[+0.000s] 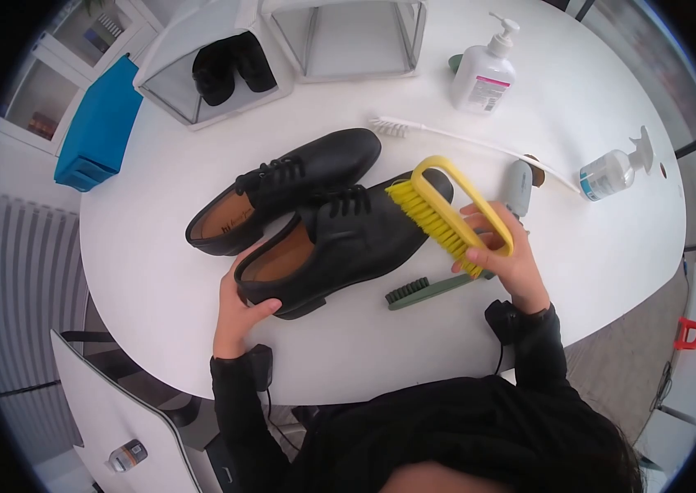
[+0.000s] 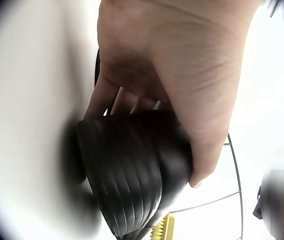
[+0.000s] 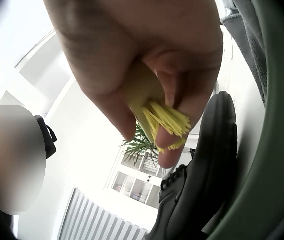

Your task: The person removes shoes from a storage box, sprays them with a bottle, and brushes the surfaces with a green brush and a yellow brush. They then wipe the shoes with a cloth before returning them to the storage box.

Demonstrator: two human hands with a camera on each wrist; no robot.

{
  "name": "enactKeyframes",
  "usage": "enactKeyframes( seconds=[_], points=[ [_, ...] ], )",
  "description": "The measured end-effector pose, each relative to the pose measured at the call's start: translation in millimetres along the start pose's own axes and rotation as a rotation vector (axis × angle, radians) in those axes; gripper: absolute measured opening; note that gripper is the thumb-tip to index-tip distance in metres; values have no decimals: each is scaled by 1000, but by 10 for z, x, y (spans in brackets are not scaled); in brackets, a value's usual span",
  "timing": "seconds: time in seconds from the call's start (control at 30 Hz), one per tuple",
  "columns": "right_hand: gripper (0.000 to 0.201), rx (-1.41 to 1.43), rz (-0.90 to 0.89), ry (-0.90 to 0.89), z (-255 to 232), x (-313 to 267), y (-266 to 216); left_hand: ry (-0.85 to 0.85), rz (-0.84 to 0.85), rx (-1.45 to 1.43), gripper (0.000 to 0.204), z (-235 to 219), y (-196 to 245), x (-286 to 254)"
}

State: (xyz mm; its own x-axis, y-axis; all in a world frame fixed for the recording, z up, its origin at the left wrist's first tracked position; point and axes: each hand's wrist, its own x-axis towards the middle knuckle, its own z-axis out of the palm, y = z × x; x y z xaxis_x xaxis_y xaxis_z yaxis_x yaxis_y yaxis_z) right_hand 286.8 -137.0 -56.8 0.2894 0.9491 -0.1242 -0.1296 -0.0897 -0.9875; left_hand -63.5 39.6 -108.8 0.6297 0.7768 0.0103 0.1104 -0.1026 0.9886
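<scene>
Two black lace-up shoes lie side by side on the white table in the head view. My left hand (image 1: pixel 239 306) grips the heel of the nearer black shoe (image 1: pixel 356 238), thumb on one side and fingers on the other. The left wrist view shows that hand round the shoe's dark heel (image 2: pixel 127 175). In my right hand (image 1: pixel 512 261) is a yellow scrub brush (image 1: pixel 467 193), held by one end of its looped handle. Its yellow bristles (image 3: pixel 164 120) show between the fingers in the right wrist view. The brush overlaps the nearer shoe's toe in the head view.
The other black shoe (image 1: pixel 315 172) lies just behind. A green brush (image 1: pixel 438 289) lies below the right hand. Farther off are a long white brush (image 1: pixel 463 138), a pump bottle (image 1: pixel 486 74), a spray bottle (image 1: pixel 611 174), a blue box (image 1: pixel 101 123) and a clear-fronted box (image 1: pixel 175 90) holding black shoes.
</scene>
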Motion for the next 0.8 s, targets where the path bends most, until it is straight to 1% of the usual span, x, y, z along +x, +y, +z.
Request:
enactKeyframes(
  seconds=[0.07, 0.17, 0.2, 0.3, 0.33, 0.43, 0.47, 0.5, 0.57, 0.6, 0.7, 0.73, 0.8],
  points=[
    [35, -45, -51, -21, 54, 31, 113, 12, -7, 5, 86, 12, 26, 6],
    [31, -127, 36, 185, 37, 40, 51, -9, -8, 19, 86, 24, 60, -17],
    [29, -122, -8, 254, 49, 41, 61, -16, 6, 23, 85, 30, 66, 5],
    [29, -179, 91, 7, 46, -26, -46, 12, -25, -10, 86, 1, 12, -4],
    [28, -241, 30, -34, 110, -30, -57, 19, -33, -16, 86, 3, 36, -14],
    [25, -160, 83, 254, 84, 8, -1, 10, -47, -33, 87, 49, 99, -6],
    [26, -159, 62, 291, 78, 1, -30, 8, -37, -30, 88, 36, 73, -6],
    [27, -167, 44, 185, 68, -1, -65, 10, -29, -26, 88, 26, 59, -1],
    [29, -173, 28, -31, 66, -43, -81, 74, -83, -76, 88, 51, 107, -1],
    [31, -233, 41, -45, 63, -38, -54, 102, -117, -103, 88, 71, 115, -31],
    [30, -135, 30, 255, 75, 6, 11, 60, -69, -76, 86, 47, 81, -16],
    [30, -170, 35, 291, 70, 9, -6, 66, -58, -75, 85, 51, 90, 4],
    [30, -143, 17, 249, 54, 14, 3, 80, -54, -69, 83, 54, 84, -21]
  ],
)
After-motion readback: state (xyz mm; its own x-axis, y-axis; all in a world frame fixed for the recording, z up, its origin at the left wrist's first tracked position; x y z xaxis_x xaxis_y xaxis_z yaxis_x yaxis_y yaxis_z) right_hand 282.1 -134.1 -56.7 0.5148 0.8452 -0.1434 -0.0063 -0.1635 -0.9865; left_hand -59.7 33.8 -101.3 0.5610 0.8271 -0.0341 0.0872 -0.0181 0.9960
